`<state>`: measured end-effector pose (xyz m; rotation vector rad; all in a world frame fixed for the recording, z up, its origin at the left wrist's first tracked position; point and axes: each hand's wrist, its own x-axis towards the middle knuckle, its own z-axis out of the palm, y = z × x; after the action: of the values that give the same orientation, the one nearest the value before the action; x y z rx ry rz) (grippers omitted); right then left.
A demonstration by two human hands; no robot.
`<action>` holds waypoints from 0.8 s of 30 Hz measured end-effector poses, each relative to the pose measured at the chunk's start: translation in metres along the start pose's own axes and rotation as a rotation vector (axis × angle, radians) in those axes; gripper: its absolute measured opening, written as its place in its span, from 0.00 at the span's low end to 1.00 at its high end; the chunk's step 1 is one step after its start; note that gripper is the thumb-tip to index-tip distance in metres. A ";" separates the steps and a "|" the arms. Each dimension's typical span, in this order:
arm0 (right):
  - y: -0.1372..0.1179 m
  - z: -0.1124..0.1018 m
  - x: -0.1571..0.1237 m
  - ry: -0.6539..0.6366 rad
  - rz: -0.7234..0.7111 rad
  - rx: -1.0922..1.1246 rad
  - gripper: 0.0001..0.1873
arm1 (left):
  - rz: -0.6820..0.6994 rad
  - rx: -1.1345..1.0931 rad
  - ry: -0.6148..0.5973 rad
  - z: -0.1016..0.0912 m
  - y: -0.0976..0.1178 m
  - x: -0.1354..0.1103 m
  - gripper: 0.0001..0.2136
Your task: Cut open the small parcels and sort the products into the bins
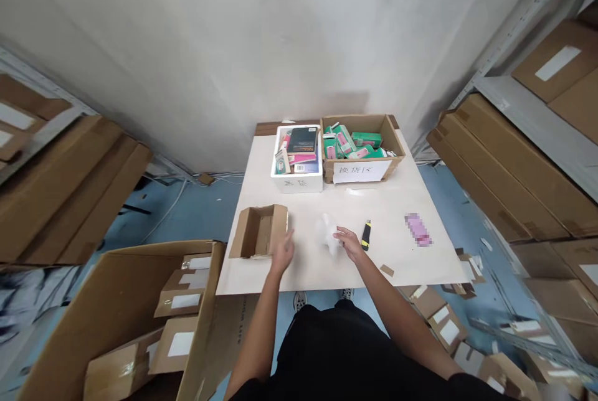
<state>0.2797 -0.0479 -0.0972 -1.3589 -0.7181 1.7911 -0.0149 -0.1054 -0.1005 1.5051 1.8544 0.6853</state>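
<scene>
Head: hands (282,255) (348,241) apart, left at carton (279,221), right pinching white plastic (329,231).

Sm. brown cardboard box (253,230) stood open-topped, flaps splayed, nr L edge of table (306,273). Whitish see-thru plastic (328,228), crumpled & a bit blurred, showed abt mid-table; unclear if lifted.

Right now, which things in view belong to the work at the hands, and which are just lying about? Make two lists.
Seemingly in use:
open box, by the left hand
white wrap, in the right hand

Seemingly just lying about:
cutter, unheld
scrap
pink item
white bin
brown carton
</scene>
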 end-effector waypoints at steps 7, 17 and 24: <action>0.022 0.131 -0.019 0.094 -0.198 -0.160 0.19 | -0.282 0.480 -0.080 -0.120 -0.080 -0.005 0.30; 0.075 0.288 0.015 0.071 -0.566 -0.984 0.07 | 0.067 0.448 0.006 -0.066 -0.113 -0.085 0.10; 0.120 0.266 -0.023 -0.044 -0.687 -1.125 0.21 | 0.173 0.270 0.145 -0.083 -0.148 -0.102 0.14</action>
<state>-0.0010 -0.1304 -0.1080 -1.4112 -2.0974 0.8120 -0.1595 -0.2354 -0.1395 1.8487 2.0050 0.6582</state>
